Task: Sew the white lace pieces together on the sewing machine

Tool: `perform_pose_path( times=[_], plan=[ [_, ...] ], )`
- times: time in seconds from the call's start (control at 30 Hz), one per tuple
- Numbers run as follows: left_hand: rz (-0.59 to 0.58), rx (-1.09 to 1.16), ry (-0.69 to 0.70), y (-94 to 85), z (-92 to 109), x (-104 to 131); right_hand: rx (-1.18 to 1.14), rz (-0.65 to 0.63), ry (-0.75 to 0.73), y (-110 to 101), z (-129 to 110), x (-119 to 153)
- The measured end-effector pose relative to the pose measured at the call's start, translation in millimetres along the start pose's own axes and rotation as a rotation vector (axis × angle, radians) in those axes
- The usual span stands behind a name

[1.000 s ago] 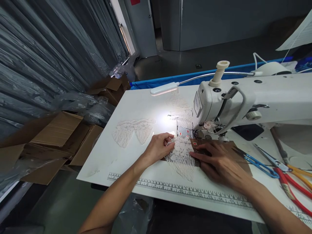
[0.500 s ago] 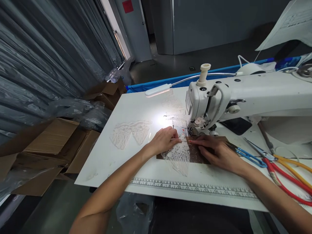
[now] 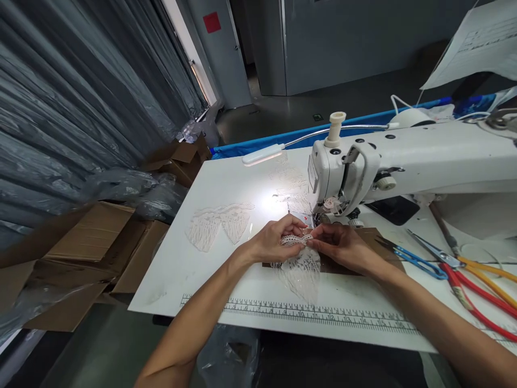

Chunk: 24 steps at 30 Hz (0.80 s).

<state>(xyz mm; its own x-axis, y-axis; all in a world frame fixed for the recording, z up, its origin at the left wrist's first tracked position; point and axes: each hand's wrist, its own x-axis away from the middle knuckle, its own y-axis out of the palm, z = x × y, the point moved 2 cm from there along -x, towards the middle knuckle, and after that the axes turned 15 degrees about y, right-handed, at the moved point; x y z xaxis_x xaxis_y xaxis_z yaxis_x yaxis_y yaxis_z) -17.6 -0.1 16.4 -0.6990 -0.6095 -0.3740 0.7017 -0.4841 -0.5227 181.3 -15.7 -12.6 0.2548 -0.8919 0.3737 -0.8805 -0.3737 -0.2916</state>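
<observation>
A piece of white lace (image 3: 301, 272) hangs from both hands in front of the sewing machine (image 3: 343, 172). My left hand (image 3: 280, 237) is closed, pinching the lace's scalloped upper edge between thumb and fingers. Close by on the right, my right hand (image 3: 339, 245) pinches the same edge with thumb and forefinger. The lower part of the lace spreads over a brown sheet (image 3: 343, 267) and the white table (image 3: 169, 275). The machine's needle area lies just behind my fingers and is partly hidden by them.
Another lace piece (image 3: 220, 223) lies flat on the left. More lace (image 3: 293, 178) is under the lamp (image 3: 263, 154). To the right are blue thread snips (image 3: 420, 261) and red-handled scissors (image 3: 464, 288). A printed ruler (image 3: 299, 313) runs along the front edge. A cardboard box (image 3: 86, 237) stands left of the table.
Both hands have lifted the lace's upper edge off the brown sheet. My right hand, earlier flat with fingers stretched on the sheet, has moved left and now pinches the lace.
</observation>
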Motion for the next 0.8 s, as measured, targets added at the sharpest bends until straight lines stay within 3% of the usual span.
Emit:
perform_pose_path(
  times=[0.2, 0.4, 0.8],
  plan=[
    [0.041, -0.034, 0.086, 5.2, -1, 0, -0.085, -0.01, -0.06, 1, 5, 6],
    [0.025, 0.023, 0.072, 10.7, -5, 1, -0.218, -0.047, -0.057, 4, 1, 7],
    [0.049, 0.03, 0.011, 11.9, -3, 0, -0.462, 0.013, -0.068, 5, 5, 2]
  ],
)
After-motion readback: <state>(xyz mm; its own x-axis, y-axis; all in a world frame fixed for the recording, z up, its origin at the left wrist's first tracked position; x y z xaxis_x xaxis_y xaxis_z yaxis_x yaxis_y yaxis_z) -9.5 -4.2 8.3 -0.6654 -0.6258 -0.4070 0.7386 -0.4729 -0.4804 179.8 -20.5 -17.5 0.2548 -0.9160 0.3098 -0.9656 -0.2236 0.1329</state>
